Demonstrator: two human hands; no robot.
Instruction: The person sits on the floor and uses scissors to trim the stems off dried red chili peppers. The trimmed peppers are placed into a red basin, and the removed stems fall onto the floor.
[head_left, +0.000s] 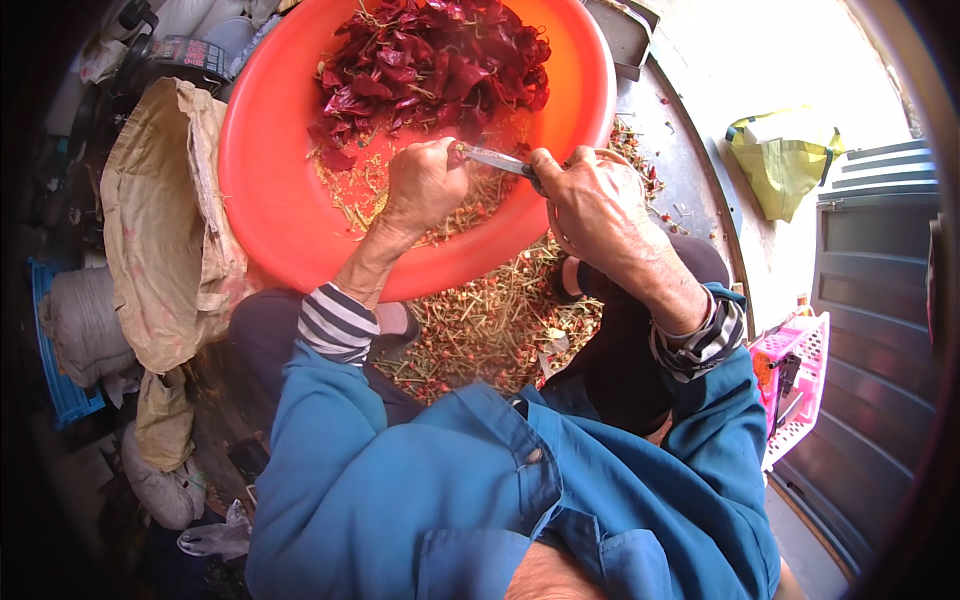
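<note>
My left hand (422, 181) is closed around a dried red chili pepper (455, 153), with one end showing past the thumb. In my right hand (602, 201) is a pair of scissors (493, 159); its metal blades reach left and meet the pepper's exposed end. My fingers hide most of the handles. Both hands are over the near part of a large orange-red plastic basin (259, 217). A heap of dark red dried chili peppers (442, 64) lies at the basin's far side, with loose yellow seeds (341, 184) and stem bits nearer me.
Cut stems and red scraps (487, 322) cover the floor between my legs. An open beige woven sack (161, 225) stands left of the basin. To the right are a yellow-green bag (784, 161) and a pink plastic basket (806, 375). A grey tray (626, 34) sits beyond the basin.
</note>
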